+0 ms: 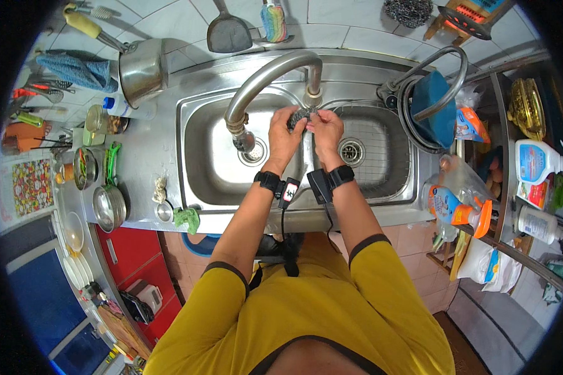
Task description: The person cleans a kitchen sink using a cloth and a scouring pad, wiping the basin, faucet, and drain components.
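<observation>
A grey steel-wool scourer (300, 117) is held between my two hands, above the divider of a double stainless-steel sink (308, 159). My left hand (284, 133) grips its left side, with the thumb across the front. The fingers of my right hand (327, 131) pinch its right end. Just behind the hands rises the base of the curved metal faucet (277, 70). Its spout hangs over the left basin (211, 164), near the drain strainer (253, 153). In the right basin (384, 173) lies a wire rack over another drain (352, 151).
Pans with a blue basin (434, 110) stand right of the sink, below a second curved tap (455, 61). An orange-topped spray bottle (455, 208) lies nearby. A green cloth (186, 219) rests at the front edge. At the back left stands a steel pot (143, 72).
</observation>
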Demonstrator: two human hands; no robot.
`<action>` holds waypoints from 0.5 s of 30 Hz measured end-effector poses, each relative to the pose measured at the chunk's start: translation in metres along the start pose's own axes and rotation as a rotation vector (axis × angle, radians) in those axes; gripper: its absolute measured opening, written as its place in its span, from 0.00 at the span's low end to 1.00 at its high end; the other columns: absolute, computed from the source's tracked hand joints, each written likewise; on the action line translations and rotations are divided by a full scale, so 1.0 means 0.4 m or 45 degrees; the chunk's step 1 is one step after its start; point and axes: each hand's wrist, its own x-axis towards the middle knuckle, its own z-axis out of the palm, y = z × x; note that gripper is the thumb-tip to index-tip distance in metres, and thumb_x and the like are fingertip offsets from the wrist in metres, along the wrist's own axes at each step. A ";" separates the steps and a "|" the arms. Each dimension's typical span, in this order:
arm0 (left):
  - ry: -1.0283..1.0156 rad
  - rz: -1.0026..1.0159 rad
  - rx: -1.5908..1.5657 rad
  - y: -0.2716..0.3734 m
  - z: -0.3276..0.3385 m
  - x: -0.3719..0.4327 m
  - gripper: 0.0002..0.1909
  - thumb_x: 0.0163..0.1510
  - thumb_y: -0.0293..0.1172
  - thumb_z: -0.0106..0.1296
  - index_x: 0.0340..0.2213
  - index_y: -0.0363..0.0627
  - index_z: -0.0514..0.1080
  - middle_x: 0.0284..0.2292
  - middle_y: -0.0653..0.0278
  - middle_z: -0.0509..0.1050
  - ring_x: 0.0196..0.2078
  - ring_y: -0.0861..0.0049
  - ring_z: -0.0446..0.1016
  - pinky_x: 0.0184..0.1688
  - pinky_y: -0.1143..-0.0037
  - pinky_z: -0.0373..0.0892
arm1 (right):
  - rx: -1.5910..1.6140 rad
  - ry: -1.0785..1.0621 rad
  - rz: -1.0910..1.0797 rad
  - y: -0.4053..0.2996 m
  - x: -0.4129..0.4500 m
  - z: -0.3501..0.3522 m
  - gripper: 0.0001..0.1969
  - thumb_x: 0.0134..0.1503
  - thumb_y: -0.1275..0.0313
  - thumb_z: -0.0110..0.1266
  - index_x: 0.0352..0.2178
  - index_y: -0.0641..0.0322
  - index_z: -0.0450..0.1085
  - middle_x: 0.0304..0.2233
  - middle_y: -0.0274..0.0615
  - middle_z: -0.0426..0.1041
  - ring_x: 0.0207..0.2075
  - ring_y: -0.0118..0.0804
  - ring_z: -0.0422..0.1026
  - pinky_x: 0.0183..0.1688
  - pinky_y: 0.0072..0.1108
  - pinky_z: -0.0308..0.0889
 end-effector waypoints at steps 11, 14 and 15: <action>0.135 -0.156 0.006 -0.042 0.024 0.054 0.20 0.50 0.21 0.64 0.46 0.37 0.74 0.40 0.45 0.79 0.42 0.53 0.79 0.48 0.65 0.74 | 0.009 0.260 0.024 -0.008 0.027 0.090 0.10 0.53 0.87 0.63 0.34 0.73 0.68 0.29 0.47 0.74 0.26 0.38 0.78 0.27 0.27 0.80; 0.107 -0.176 -0.005 -0.042 0.032 0.068 0.18 0.51 0.20 0.63 0.45 0.37 0.74 0.38 0.48 0.80 0.41 0.57 0.80 0.47 0.67 0.74 | 0.115 0.366 0.018 -0.038 0.022 0.099 0.10 0.53 0.88 0.62 0.33 0.72 0.67 0.30 0.46 0.73 0.27 0.38 0.78 0.29 0.28 0.82; 0.100 -0.179 -0.011 -0.039 0.039 0.068 0.18 0.51 0.20 0.63 0.45 0.37 0.74 0.38 0.48 0.80 0.41 0.57 0.80 0.47 0.67 0.74 | 0.067 0.356 -0.010 -0.037 0.030 0.092 0.11 0.52 0.89 0.62 0.34 0.72 0.68 0.29 0.48 0.74 0.27 0.38 0.78 0.27 0.27 0.82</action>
